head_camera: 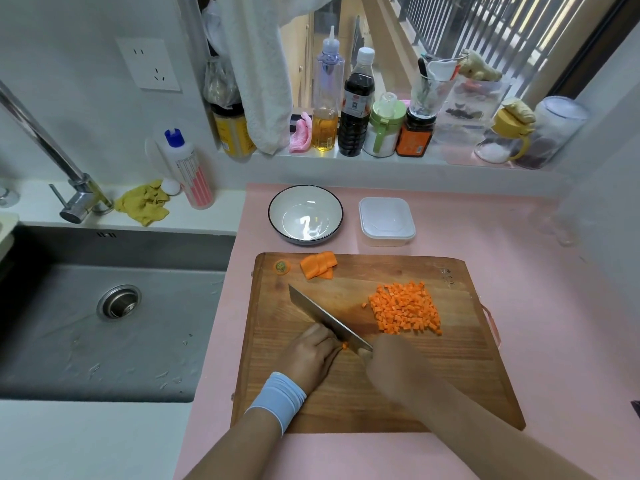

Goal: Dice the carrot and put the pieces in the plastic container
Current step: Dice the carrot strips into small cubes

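On the wooden cutting board (450, 382) my right hand (393, 363) grips the handle of a cleaver (322, 315), its blade angled up to the left. My left hand (310, 355) lies curled beside the blade, its fingers holding down a small orange carrot bit (344, 346) at the edge. A heap of diced carrot (403, 308) lies on the right half of the board. Several carrot slices (318, 265) and the carrot's top end (282, 266) sit at the board's far left. The plastic container (386, 220), lid on, stands behind the board.
A white bowl (304, 214) with a dark rim stands left of the container on the pink counter (519, 244). The steel sink (104, 313) and tap (74, 199) lie to the left. Bottles and jars line the window ledge (363, 157) at the back.
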Available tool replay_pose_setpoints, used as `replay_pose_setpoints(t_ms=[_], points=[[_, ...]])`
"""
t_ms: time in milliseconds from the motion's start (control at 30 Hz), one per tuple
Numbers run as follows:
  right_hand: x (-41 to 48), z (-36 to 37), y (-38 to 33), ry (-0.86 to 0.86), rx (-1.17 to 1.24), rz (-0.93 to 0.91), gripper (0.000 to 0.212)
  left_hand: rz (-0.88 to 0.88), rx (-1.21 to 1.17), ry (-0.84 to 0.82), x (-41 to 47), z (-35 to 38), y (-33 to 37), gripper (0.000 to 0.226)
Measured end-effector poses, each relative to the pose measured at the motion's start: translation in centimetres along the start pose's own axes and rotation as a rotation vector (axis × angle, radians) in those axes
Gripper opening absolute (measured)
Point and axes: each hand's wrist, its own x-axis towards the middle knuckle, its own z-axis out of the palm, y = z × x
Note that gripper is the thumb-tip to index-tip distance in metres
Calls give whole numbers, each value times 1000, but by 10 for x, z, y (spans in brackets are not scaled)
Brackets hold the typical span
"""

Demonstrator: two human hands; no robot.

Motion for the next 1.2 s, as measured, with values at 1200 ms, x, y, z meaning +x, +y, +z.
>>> replay_pose_setpoints(t_ms=[1200], points=[[0, -33, 37, 156, -469, -412, 43, -749, -272, -899, 116, -73, 2, 12]])
